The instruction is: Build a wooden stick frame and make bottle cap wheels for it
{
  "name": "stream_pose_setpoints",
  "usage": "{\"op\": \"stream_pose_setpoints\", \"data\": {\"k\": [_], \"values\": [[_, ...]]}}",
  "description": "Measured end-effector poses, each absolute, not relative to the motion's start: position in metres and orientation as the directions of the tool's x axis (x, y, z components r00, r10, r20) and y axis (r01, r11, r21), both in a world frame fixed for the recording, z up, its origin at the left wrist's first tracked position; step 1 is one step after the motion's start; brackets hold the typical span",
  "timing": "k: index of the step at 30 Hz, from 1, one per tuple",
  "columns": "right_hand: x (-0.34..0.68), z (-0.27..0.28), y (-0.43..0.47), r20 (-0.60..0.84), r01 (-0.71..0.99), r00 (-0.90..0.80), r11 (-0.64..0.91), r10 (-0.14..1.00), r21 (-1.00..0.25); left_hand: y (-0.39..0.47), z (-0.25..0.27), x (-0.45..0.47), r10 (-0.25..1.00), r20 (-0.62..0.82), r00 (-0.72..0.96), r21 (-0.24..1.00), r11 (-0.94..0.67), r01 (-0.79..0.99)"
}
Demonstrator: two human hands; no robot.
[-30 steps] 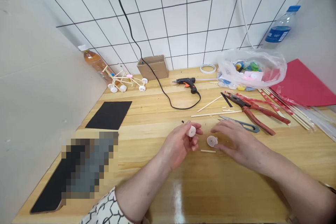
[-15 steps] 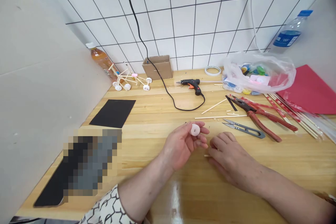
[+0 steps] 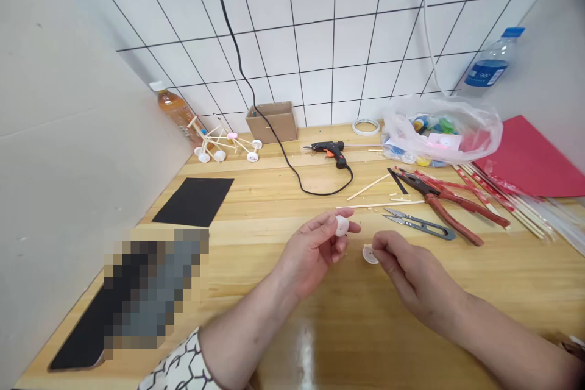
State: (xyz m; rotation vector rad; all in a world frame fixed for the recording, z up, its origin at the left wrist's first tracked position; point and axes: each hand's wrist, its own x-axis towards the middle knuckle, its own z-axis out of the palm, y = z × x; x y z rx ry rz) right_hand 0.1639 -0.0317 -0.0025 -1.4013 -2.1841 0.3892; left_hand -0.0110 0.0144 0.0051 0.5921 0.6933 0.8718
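Observation:
My left hand [image 3: 315,250] is closed, pinching a small white bottle cap [image 3: 342,226] with a hole in its flat face between thumb and fingers. To its right, my right hand [image 3: 418,277] has thumb and forefinger pressed together at the rim of a second white bottle cap [image 3: 370,255]. That cap's ringed side faces me, with a small mark at its centre. Whether a stick is also inside my right fist cannot be seen. Beyond the hands are thread snips [image 3: 420,225] and red-handled pliers [image 3: 450,204].
A black glue gun [image 3: 331,149] lies behind, its cord [image 3: 297,167] crossing the table. A stick model with cap wheels [image 3: 252,157] stands back left. Thin wooden sticks [image 3: 379,204], a bag of caps [image 3: 441,134] and red sheet [image 3: 530,158] are at right; a black sheet [image 3: 194,201] is at left.
My right hand has turned and moved slightly right, so a white cap now shows at its fingertips; the short stick end under it is out of sight. My left hand has tilted its cap.

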Motion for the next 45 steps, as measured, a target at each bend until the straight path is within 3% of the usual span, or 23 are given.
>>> {"op": "stream_pose_setpoints", "data": {"k": [3, 10, 19, 37, 45], "values": [[0.164, 0.002, -0.032, 0.297, 0.689, -0.265, 0.395, 0.918, -0.607, 0.012, 0.004, -0.008, 0.805, -0.318, 0.502, 0.694, 0.558, -0.455], [0.166, -0.008, -0.032, 0.464, 0.68, -0.279, 0.515, 0.841, -0.523, 0.008, 0.003, -0.004, 0.775, -0.344, 0.531, 0.716, 0.582, -0.385], [0.169, -0.009, -0.035, 0.467, 0.754, -0.35, 0.54, 0.812, -0.374, 0.007, -0.002, -0.005, 0.77, -0.323, 0.55, 0.747, 0.564, -0.351], [0.17, -0.003, -0.039, 0.424, 0.686, -0.357, 0.542, 0.832, -0.485, 0.008, -0.003, -0.004, 0.737, -0.327, 0.592, 0.708, 0.606, -0.363], [0.168, -0.003, -0.038, 0.457, 0.696, -0.397, 0.586, 0.796, -0.415, 0.007, -0.006, -0.004, 0.738, -0.32, 0.594, 0.716, 0.599, -0.358]]}}
